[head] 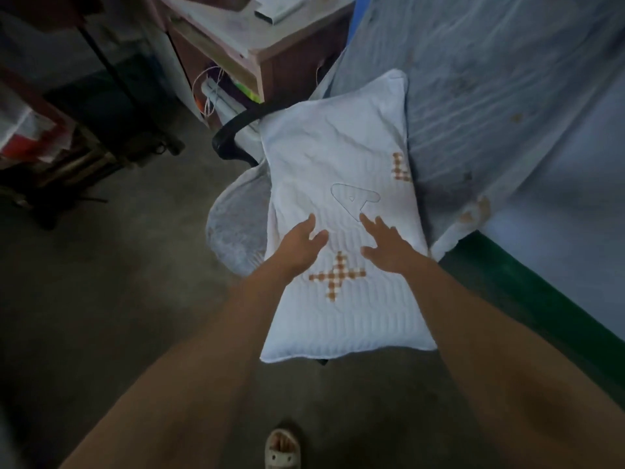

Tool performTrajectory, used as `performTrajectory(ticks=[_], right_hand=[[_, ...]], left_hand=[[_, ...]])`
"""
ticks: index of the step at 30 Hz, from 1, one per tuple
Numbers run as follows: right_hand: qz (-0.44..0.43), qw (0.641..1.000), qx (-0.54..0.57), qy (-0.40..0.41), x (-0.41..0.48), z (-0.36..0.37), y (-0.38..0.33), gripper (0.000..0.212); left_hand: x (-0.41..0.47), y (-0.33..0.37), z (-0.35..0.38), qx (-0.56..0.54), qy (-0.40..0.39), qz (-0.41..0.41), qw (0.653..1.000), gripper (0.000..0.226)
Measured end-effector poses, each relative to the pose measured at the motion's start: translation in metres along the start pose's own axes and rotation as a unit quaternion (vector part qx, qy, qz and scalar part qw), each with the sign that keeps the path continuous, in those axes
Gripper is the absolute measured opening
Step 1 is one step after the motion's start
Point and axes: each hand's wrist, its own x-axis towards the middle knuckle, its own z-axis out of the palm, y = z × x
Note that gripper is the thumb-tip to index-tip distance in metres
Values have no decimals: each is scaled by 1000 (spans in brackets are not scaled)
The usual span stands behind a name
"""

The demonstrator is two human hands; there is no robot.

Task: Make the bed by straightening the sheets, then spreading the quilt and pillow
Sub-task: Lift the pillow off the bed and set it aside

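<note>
The pillow (338, 157) lies on a chair (233, 225), bed (507, 96) to its right, cabinet (270, 45) behind.

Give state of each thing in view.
pillow: flat on chair beside bed, pattern up
sheet: on bed, wrinkled
left hand: open, fingers spread over pillow; contact unclear
right hand: open, fingers spread over pillow; contact unclear

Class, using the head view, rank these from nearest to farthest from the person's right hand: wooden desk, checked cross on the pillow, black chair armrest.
1. Checked cross, on the pillow, just left of the right hand.
2. Black chair armrest, past the pillow's left edge.
3. Wooden desk, farthest, upper left.
</note>
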Motion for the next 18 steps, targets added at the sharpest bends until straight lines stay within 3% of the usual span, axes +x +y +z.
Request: performTrajectory(ticks=[10,15,18], right_hand=[[-23,993,-113,8,30,51,-30,76],[6,981,-164,-107,45,109,-22,71],[14,971,-209,-112,52,122,-21,68]], left_hand=[[14,-34,-12,83,16,16,996,56],[33,-64,-7,112,8,13,994,57],[37,-76,-4,130,-3,19,991,57]])
